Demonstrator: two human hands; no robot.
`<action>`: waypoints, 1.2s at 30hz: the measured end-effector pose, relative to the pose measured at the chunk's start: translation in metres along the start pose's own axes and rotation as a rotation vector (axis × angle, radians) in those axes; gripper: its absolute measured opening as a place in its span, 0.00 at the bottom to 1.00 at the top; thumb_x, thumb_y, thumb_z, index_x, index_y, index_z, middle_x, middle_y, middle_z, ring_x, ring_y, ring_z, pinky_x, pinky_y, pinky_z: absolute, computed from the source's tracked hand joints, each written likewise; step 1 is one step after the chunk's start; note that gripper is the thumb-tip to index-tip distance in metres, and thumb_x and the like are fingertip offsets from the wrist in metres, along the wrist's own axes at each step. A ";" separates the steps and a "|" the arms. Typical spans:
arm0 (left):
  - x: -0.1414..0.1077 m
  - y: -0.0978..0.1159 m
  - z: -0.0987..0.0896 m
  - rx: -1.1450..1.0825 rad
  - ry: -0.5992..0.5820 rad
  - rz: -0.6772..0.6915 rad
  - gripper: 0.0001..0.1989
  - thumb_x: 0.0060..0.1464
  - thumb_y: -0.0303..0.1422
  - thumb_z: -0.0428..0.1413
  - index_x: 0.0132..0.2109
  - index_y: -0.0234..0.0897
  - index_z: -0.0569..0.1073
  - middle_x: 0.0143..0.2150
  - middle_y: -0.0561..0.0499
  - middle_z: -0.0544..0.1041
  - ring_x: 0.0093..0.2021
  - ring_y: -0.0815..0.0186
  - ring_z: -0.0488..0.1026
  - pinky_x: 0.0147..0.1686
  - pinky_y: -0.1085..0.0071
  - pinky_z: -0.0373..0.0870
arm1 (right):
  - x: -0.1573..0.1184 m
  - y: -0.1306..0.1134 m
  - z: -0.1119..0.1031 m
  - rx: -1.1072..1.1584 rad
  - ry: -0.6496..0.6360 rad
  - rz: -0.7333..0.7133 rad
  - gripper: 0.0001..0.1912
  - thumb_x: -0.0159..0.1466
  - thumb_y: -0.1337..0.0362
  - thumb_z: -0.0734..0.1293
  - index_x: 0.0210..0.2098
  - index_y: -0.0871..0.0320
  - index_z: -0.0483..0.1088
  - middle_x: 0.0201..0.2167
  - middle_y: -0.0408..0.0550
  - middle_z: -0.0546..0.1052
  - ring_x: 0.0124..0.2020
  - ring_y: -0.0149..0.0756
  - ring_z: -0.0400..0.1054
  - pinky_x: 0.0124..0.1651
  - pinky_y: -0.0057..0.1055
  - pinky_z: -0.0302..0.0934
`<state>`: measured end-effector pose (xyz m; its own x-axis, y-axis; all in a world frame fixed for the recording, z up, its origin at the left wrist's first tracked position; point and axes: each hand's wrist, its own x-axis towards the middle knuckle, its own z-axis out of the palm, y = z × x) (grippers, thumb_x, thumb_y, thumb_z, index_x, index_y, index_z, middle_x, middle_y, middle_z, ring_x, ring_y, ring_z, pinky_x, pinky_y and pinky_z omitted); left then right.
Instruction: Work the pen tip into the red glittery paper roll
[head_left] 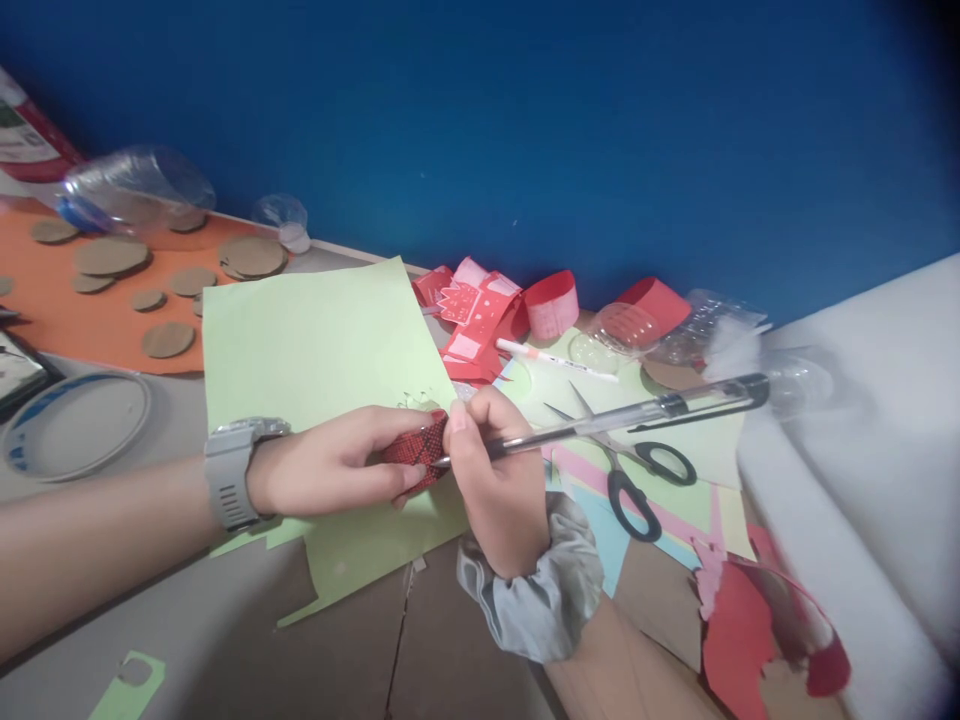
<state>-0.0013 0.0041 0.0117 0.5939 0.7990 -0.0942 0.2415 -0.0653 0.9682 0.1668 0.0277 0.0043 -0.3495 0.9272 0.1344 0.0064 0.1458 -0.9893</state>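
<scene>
We take the green sheet as our landmark. Over its lower right part, the left hand has thumb and fingers pinched around a red-and-black patterned piece, whose ends are partly covered by fingers, so we cannot tell its full shape. The right hand is closed around a clear pen, its tip at the piece; both hands hide some of the sheet beneath, and the small marks just above the piece are hard for us to make out. To the right of the sheet, the pen crosses over the scissors, hiding a little of them. Beyond the sheet's far left corner, a clear bottle lies on its side; a cardboard disc shows at its near side, though we cannot tell whether inside or outside. A red bottle farther left is cut off by the frame. A small clear cup sits just behind the sheet, and we cannot make out the contents of the blurred clear plastic container to its far right.
</scene>
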 end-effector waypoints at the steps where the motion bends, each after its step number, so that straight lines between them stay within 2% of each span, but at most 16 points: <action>1: 0.000 0.000 0.000 -0.003 0.001 -0.002 0.06 0.60 0.28 0.48 0.40 0.30 0.67 0.29 0.52 0.71 0.28 0.67 0.67 0.29 0.73 0.66 | 0.000 0.000 0.000 0.003 -0.001 0.002 0.16 0.65 0.67 0.59 0.22 0.54 0.51 0.19 0.35 0.52 0.21 0.26 0.47 0.24 0.26 0.47; 14: 0.000 0.002 0.000 -0.012 -0.001 0.000 0.05 0.61 0.29 0.48 0.39 0.31 0.67 0.29 0.52 0.70 0.28 0.67 0.67 0.30 0.73 0.65 | 0.000 0.001 -0.001 -0.037 0.022 0.006 0.16 0.65 0.67 0.59 0.22 0.55 0.52 0.19 0.36 0.55 0.21 0.26 0.50 0.25 0.26 0.48; 36: -0.001 0.000 0.000 -0.027 0.000 -0.009 0.04 0.60 0.29 0.49 0.38 0.33 0.66 0.28 0.52 0.72 0.28 0.66 0.68 0.29 0.73 0.66 | -0.001 0.002 -0.001 -0.028 -0.012 0.010 0.16 0.65 0.66 0.59 0.22 0.55 0.51 0.19 0.36 0.52 0.21 0.26 0.48 0.25 0.26 0.48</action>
<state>-0.0015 0.0034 0.0121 0.5918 0.7995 -0.1025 0.2254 -0.0420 0.9734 0.1684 0.0278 0.0023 -0.3607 0.9245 0.1233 0.0361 0.1459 -0.9886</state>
